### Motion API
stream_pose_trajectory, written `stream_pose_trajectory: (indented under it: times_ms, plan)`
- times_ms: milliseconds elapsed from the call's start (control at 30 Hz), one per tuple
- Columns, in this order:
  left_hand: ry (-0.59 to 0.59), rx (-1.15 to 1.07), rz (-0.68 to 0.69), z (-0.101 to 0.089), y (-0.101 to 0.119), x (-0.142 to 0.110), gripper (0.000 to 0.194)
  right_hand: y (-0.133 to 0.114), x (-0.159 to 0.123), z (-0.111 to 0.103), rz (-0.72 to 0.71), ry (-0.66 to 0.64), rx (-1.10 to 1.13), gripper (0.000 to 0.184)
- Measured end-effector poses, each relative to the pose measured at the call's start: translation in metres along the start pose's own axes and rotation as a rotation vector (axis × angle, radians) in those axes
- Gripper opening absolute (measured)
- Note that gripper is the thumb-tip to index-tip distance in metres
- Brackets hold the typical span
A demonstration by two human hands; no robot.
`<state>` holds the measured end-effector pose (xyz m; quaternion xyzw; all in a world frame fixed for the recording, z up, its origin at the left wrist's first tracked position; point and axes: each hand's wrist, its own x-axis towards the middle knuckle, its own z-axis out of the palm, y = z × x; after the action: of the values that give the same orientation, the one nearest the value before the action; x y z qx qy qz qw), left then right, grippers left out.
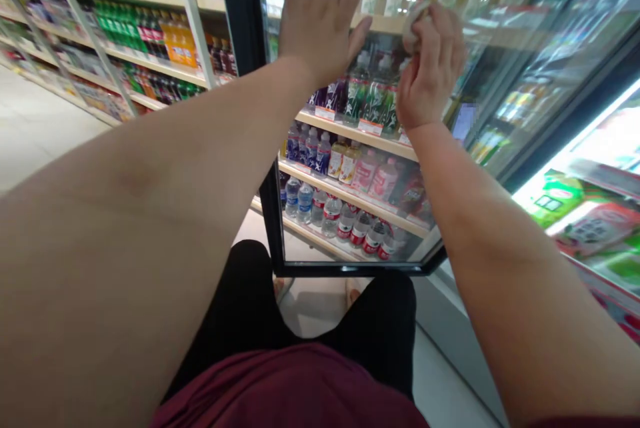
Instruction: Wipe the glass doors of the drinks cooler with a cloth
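My left hand (323, 5) lies flat against the glass of an open cooler door (350, 261), fingers stretched upward. My right hand (433, 65) is closed around a small whitish wad (411, 27), probably a cloth or tissue, pressed to the same glass pane just right of the left hand. Through the glass I see shelves of bottled drinks (345, 161).
The black-framed door stands swung out in front of my legs. Open drink shelves (145, 35) line the aisle at the left, above a pale tiled floor (35, 128). A lit cooler compartment with green packages (555, 198) is at the right.
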<state>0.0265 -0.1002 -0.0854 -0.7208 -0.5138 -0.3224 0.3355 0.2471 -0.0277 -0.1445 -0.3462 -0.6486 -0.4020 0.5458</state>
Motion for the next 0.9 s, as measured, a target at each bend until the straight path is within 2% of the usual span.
stream_pose_trajectory:
  times_ms: [33,100,167,233,367,400,467,567,633,700,800,833,900]
  plan:
    - [0.005,-0.001,0.000,0.000,0.000,0.000,0.082,0.001,0.000,0.001,0.028,0.059,-0.013,0.048]
    - [0.024,-0.033,0.004,0.001,0.001,0.001,0.083,0.002,-0.001,0.002,-0.035,0.080,-0.026,0.048]
    - [0.021,-0.066,0.010,0.001,0.000,0.002,0.083,0.002,-0.002,0.000,-0.170,-0.009,-0.032,0.047]
    - [0.001,-0.073,0.002,0.001,0.000,0.003,0.084,0.001,-0.002,0.000,-0.211,-0.067,-0.029,0.046]
    - [0.022,-0.068,0.008,0.003,-0.001,0.004,0.083,0.003,-0.001,0.004,0.065,0.071,0.008,0.052]
    - [0.036,-0.075,0.017,0.004,-0.002,0.004,0.084,0.003,-0.001,0.004,0.101,0.070,0.025,0.052]
    - [0.058,-0.100,0.034,0.007,-0.003,0.005,0.085,0.001,-0.003,0.001,0.041,-0.040,0.054,0.049]
    - [0.072,-0.143,0.056,0.009,-0.004,0.005,0.087,-0.006,-0.009,-0.009,-0.151,-0.270,0.066,0.047]
    - [0.087,-0.144,0.055,0.009,-0.005,0.005,0.087,-0.008,-0.011,-0.010,-0.180,-0.312,0.065,0.046]
    - [0.087,-0.109,0.051,0.009,-0.005,0.005,0.086,-0.005,-0.011,-0.005,-0.112,-0.218,0.065,0.046]
    - [0.081,-0.062,0.062,0.016,-0.009,0.008,0.085,0.003,-0.009,0.008,0.092,0.031,0.025,0.051]
    - [0.102,-0.053,0.082,0.020,-0.011,0.010,0.085,0.004,-0.010,0.010,0.149,0.075,0.001,0.054]
    - [0.206,-0.026,0.125,0.032,-0.016,0.014,0.080,0.001,-0.013,0.007,0.160,0.033,-0.030,0.056]
